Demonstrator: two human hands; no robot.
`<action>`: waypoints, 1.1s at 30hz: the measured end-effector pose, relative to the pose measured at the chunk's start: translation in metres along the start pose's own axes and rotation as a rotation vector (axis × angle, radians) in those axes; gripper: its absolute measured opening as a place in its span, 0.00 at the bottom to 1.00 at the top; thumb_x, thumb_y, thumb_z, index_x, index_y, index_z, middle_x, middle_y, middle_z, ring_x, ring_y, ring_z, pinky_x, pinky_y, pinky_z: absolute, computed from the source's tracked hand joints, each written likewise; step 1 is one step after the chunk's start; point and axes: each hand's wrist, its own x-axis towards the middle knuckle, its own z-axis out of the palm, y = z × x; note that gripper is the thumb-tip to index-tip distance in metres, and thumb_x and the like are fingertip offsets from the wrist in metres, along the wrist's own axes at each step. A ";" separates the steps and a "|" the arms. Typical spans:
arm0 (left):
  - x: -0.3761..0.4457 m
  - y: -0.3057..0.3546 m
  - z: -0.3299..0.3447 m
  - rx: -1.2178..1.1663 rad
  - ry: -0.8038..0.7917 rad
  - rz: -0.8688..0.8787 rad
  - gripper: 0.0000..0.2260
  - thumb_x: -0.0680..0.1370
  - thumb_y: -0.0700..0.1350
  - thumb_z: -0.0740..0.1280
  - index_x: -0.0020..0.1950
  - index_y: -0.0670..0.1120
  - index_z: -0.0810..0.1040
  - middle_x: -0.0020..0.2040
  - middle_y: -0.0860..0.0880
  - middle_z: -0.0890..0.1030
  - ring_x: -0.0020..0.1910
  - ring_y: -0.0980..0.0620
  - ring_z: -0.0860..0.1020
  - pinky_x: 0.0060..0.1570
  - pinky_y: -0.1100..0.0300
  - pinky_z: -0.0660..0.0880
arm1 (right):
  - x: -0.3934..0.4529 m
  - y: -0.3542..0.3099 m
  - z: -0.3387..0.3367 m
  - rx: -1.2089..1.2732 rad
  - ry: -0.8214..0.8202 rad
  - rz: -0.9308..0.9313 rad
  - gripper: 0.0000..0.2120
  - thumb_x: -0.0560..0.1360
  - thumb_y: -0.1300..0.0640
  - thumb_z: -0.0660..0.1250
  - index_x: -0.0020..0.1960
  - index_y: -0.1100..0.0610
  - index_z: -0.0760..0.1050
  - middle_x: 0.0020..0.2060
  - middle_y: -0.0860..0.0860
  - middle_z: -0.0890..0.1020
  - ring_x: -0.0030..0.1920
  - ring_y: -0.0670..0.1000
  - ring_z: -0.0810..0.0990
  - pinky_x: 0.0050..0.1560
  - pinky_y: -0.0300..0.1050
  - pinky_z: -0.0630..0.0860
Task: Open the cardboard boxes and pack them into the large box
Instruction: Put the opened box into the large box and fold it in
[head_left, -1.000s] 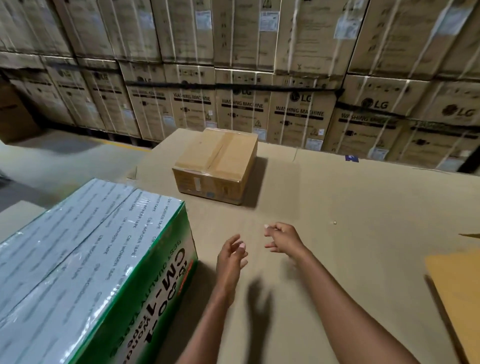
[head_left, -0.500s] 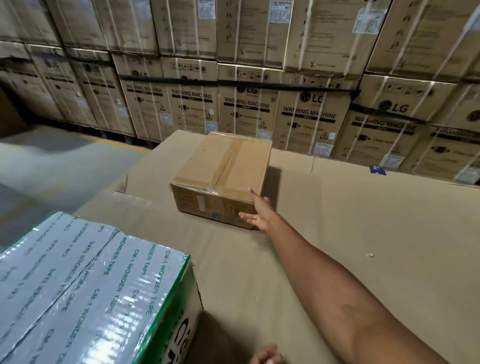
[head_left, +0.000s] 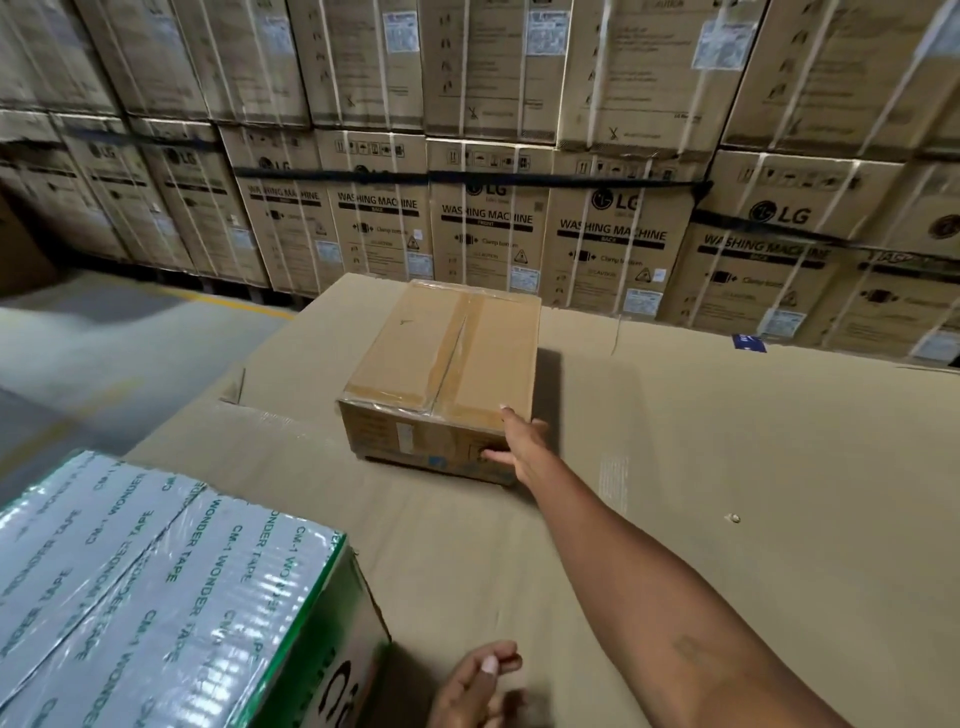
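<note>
Landmark: the brown box (head_left: 447, 374), taped shut, on a cardboard sheet (head_left: 727, 441).
Green box (head_left: 171, 592): nearer the camera and to the left of the brown box, well apart; its top carries printed tape.
Left hand (head_left: 480, 680): near the bottom edge, well short of the brown box; fingers loosely curled, grasping nothing visible.
Brown box, orientation: the tape seam, taken as the long axis, runs from the near edge away toward the stacked cartons (head_left: 519, 218) behind it, leaning slightly right.
Right hand (head_left: 519, 441): at the near right corner of the brown box, thumb on the top edge, fingers against the near face, taking hold.
Step in hand: securing the brown box, judged the first move toward opening it.
Next move: probably drawing it closer, then splitting the seam; both hands seem needed.
</note>
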 end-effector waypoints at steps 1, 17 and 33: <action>-0.001 0.003 0.000 -0.028 0.037 -0.015 0.15 0.77 0.53 0.69 0.55 0.43 0.84 0.52 0.44 0.87 0.35 0.50 0.83 0.38 0.60 0.77 | -0.003 0.004 -0.012 -0.007 0.010 0.001 0.40 0.80 0.48 0.69 0.82 0.56 0.50 0.79 0.57 0.60 0.64 0.65 0.79 0.32 0.47 0.83; -0.102 0.002 0.077 0.134 0.085 0.117 0.10 0.84 0.45 0.63 0.59 0.47 0.84 0.56 0.49 0.86 0.54 0.47 0.84 0.59 0.48 0.78 | -0.228 0.080 -0.299 -0.019 0.099 0.005 0.25 0.77 0.55 0.74 0.69 0.62 0.71 0.71 0.63 0.71 0.65 0.61 0.76 0.50 0.60 0.84; -0.232 -0.067 0.093 0.054 0.231 -0.024 0.39 0.76 0.75 0.49 0.70 0.47 0.75 0.63 0.47 0.80 0.63 0.46 0.77 0.68 0.50 0.71 | -0.394 0.198 -0.478 -0.334 0.009 -0.070 0.34 0.68 0.33 0.74 0.69 0.43 0.70 0.59 0.40 0.80 0.60 0.45 0.77 0.64 0.47 0.72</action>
